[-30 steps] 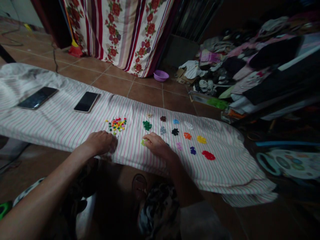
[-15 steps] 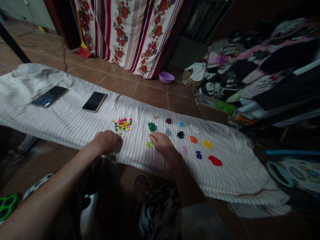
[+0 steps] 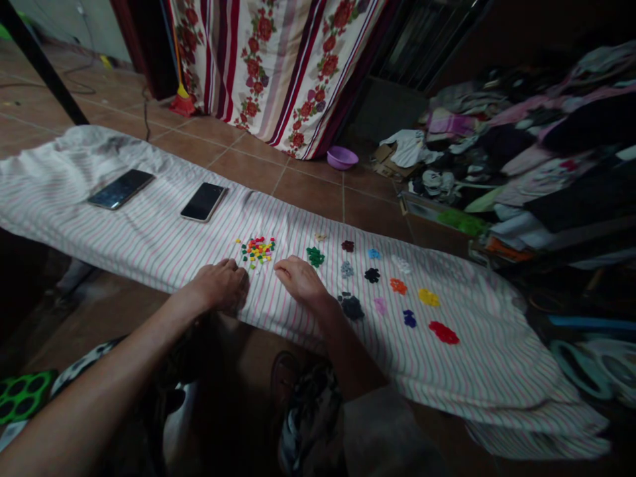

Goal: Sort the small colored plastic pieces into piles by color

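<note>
A loose pile of mixed small coloured pieces lies on the striped cloth. My left hand rests palm down just below that pile, its fingers loosely bent and apart from one another. My right hand hovers right of the pile with thumb and fingers pressed together; anything between them is hidden. Close beyond it sits a dark green group. Sorted single-colour groups spread rightward, among them grey, black, orange, yellow, pink, dark blue and red.
Two phones lie on the cloth at the left. Dark grey pieces lie beside my right forearm. Beyond the cloth's far edge, a purple basin stands on the tiled floor near a flowered curtain. Heaped clothes fill the right background.
My right hand has moved left, from beside the lime-green pieces toward the mixed pile; its forearm now hides them. Dark grey pieces have come into sight. My left hand stays by the pile.
</note>
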### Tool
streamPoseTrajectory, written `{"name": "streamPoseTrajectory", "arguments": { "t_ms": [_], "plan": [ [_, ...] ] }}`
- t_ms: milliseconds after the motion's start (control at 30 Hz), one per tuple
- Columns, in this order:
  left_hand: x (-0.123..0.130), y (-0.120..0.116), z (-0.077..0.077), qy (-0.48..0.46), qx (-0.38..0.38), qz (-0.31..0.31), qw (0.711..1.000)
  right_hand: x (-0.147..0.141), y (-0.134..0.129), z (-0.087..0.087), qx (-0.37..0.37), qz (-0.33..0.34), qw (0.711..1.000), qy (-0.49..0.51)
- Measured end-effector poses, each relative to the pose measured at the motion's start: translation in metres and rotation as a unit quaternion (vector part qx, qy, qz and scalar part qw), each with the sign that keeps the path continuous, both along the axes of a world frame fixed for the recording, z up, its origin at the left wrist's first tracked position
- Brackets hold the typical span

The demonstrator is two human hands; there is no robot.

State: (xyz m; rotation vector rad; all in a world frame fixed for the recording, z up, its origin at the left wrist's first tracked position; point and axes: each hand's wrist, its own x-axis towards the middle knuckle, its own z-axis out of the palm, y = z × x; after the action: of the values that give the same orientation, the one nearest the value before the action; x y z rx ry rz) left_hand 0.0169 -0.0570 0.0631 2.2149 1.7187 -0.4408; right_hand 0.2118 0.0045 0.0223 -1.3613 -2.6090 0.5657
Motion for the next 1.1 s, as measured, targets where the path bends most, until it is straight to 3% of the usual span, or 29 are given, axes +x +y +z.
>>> {"name": "streamPoseTrajectory", "arguments": {
  "t_ms": [233, 400, 733, 1100],
  "plan": [
    [-0.016, -0.008, -0.017, -0.021, 0.064, -0.033, 0.997, -0.028, -0.001, 0.003, 0.023, 0.010, 1.000, -0.004],
    [-0.025, -0.014, -0.031, -0.035, 0.062, -0.021, 0.997, -0.043, -0.002, 0.001, 0.024, 0.007, 1.000, 0.001],
    [-0.034, -0.024, -0.031, -0.017, -0.018, -0.022, 0.999, -0.058, -0.003, -0.007, 0.033, 0.003, 0.999, -0.033],
    [-0.037, -0.027, -0.049, -0.048, 0.046, 0.013, 0.998, -0.054, -0.002, -0.012, 0.053, -0.003, 0.998, 0.043]
  ]
}}
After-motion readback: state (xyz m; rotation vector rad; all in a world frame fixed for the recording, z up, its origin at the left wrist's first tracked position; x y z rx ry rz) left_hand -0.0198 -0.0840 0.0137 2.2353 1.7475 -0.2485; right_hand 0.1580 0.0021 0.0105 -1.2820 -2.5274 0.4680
